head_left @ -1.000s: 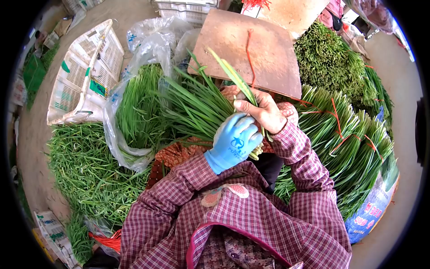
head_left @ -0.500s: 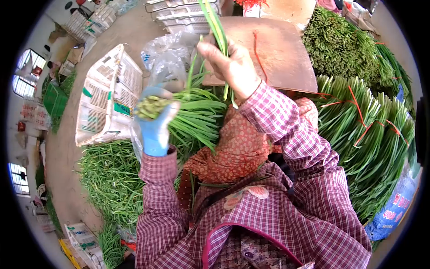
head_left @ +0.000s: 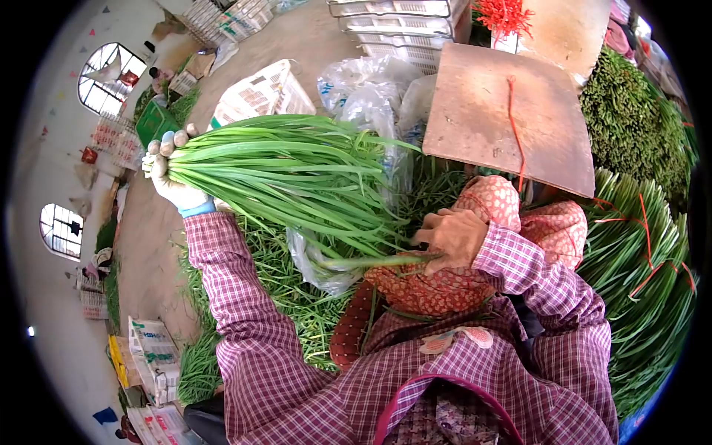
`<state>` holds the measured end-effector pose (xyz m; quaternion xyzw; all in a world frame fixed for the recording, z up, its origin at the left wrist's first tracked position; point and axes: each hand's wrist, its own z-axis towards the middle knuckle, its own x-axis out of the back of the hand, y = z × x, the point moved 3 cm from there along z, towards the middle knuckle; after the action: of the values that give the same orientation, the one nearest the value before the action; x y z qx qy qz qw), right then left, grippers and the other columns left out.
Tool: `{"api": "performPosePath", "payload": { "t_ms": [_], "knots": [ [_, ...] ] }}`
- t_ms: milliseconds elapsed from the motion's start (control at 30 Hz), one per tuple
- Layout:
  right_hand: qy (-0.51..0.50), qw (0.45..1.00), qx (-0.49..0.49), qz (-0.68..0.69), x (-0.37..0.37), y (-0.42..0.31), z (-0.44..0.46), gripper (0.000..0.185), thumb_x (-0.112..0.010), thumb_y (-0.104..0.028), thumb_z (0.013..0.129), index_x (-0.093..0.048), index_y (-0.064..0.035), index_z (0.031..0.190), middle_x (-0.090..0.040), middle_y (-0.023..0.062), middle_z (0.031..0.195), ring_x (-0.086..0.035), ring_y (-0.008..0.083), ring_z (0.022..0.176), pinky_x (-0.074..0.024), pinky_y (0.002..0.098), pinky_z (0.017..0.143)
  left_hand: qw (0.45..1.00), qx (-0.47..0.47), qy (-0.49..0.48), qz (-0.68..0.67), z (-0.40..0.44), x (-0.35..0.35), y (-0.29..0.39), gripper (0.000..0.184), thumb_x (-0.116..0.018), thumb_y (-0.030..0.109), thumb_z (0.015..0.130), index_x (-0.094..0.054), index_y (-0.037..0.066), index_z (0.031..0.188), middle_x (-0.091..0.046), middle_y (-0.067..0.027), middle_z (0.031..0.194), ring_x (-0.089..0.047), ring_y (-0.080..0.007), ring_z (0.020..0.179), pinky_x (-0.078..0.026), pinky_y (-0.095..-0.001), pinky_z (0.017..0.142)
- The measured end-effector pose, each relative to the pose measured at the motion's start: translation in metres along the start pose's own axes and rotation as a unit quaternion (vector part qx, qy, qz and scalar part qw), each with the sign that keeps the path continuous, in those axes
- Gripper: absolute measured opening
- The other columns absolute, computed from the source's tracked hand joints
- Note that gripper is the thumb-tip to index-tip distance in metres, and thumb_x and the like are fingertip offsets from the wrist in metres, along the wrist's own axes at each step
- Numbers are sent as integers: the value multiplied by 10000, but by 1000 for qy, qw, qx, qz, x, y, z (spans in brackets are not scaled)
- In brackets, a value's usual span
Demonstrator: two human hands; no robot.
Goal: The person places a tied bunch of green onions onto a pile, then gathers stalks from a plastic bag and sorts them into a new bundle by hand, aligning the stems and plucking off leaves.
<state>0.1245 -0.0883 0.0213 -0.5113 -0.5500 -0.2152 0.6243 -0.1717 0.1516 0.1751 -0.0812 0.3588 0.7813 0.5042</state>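
Tied greens (head_left: 623, 311) lie below and right of the board (head_left: 482, 111), stalk ends together, likely to keep them even. Left of the board, a loose bunch (head_left: 289, 174) stretches sideways, held near its stalk ends, seemingly so the leaves spread freely. The left hand (head_left: 176, 185) wraps around it; below the board, the right hand (head_left: 454, 236) curls beside a leaf (head_left: 371, 261), its hold unclear.
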Motion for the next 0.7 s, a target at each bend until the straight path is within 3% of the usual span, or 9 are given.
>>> {"api": "performPosePath", "payload": {
  "t_ms": [33, 133, 233, 467, 567, 633, 700],
  "knots": [
    [29, 998, 13, -47, -2, 0, 1, 451, -649, -446, 816, -634, -86, 1089, -619, 124, 921, -630, 255, 729, -564, 394, 665, 1000, 0, -2, 3, 4, 0, 3, 71, -613, 124, 806, -588, 116, 871, -555, 2, 811, -536, -195, 838, -390, -443, 981],
    [259, 960, 66, 84, 41, 6, 4, 284, -650, -342, 836, -670, -86, 957, -656, 120, 849, -651, 265, 728, -559, 383, 639, 1000, -20, 10, -5, 9, -2, 10, 52, -600, 134, 817, -551, 119, 822, -532, 20, 779, -515, -155, 765, -412, -426, 945],
    [389, 905, 99, 141, 84, -4, 8, 171, -627, -205, 857, -640, -35, 871, -652, 151, 802, -637, 330, 730, -504, 405, 631, 999, -13, -20, -36, 15, -2, 11, 39, -603, 138, 803, -579, 120, 828, -565, 11, 780, -528, -173, 764, -423, -412, 870],
    [502, 849, -15, 163, 89, 13, 26, 241, -628, -253, 845, -605, -27, 927, -633, 188, 832, -600, 397, 797, -473, 447, 685, 991, 13, -61, -116, 9, -14, -2, 94, -594, 157, 827, -508, 133, 855, -490, 44, 762, -471, -141, 754, -418, -399, 867],
    [493, 858, -22, 144, 88, 22, 36, 241, -627, -251, 846, -603, -28, 935, -633, 197, 849, -603, 393, 802, -473, 454, 689, 988, 21, -75, -133, 9, -24, -6, 87, -560, 118, 794, -487, 123, 843, -463, 50, 721, -465, -129, 703, -423, -383, 855],
    [521, 844, 3, 123, 89, 23, 44, 254, -619, -248, 871, -588, 2, 906, -608, 197, 767, -599, 377, 720, -461, 414, 641, 985, 30, -101, -135, 9, -28, -8, 88, -560, 121, 797, -487, 122, 846, -464, 51, 723, -462, -123, 706, -421, -371, 856],
    [457, 877, -41, 141, 88, 25, 55, 338, -609, -330, 877, -578, 4, 919, -608, 204, 758, -596, 392, 742, -464, 428, 664, 981, 40, -116, -149, 9, -34, -11, 87, -562, 121, 801, -487, 124, 846, -465, 52, 725, -460, -120, 705, -421, -370, 859]
  ]
}}
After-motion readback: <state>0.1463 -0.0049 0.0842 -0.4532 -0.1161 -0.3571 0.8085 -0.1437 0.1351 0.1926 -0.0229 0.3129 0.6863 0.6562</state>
